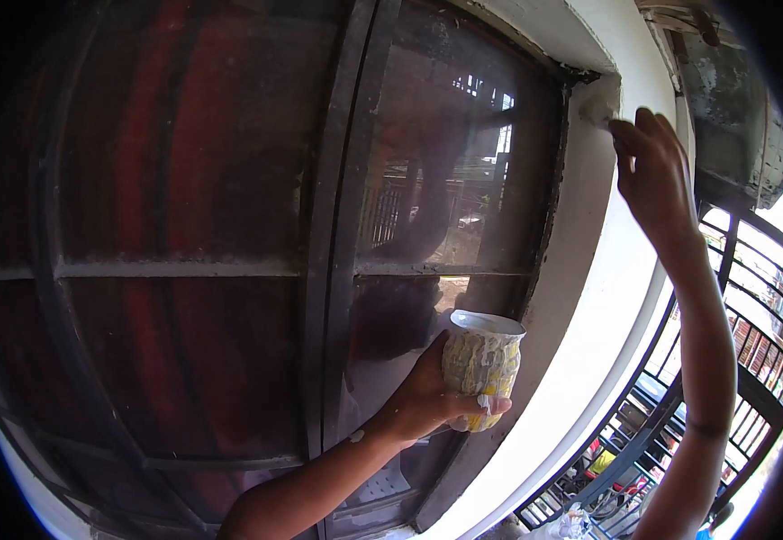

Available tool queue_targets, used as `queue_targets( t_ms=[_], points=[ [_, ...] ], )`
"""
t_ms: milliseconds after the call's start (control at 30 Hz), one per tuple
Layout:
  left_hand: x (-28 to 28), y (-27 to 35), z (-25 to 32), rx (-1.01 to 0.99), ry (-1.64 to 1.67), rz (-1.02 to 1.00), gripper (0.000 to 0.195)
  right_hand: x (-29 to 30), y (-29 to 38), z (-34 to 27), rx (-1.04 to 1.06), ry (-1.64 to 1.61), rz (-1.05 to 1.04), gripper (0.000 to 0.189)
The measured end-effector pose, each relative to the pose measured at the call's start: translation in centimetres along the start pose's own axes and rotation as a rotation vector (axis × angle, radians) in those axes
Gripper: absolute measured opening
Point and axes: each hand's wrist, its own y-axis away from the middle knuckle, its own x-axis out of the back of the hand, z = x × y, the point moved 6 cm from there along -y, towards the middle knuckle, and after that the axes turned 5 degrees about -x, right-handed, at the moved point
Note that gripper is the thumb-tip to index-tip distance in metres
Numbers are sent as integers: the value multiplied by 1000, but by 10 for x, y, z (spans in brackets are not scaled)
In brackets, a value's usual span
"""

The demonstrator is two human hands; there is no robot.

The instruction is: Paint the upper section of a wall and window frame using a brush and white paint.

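My left hand (432, 398) is wrapped around a paint-crusted container (482, 368) with a whitish rim, held upright in front of the window. Grey and yellow drips coat its outside, and a white smear marks one finger. Raised at the upper right, my right hand (655, 158) pinches a small brush (595, 113), blurred, against the upper part of the grey window reveal (584, 182). The fingers partly hide its handle. Beside the reveal runs the bright white wall face (617, 270).
A dark-framed window (340, 223) with glass panes fills the left and middle; red curtain-like cloth (209, 155) shows behind it. To the right stands a dark metal gate (766, 337). A white pipe (607, 405) runs along the wall. Plastic bags (570, 523) lie low down.
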Motion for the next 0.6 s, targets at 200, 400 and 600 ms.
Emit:
queue_targets(
  t_ms=[200,400,600],
  points=[
    [9,6,-3,-4,21,24,85,27,56,-70,-63,-35,-264,11],
    [14,6,-7,4,2,45,84,28,2,-35,-51,-198,-75,8],
    [6,5,-11,15,2,21,82,5,-27,4,45,-63,6,5]
  ],
)
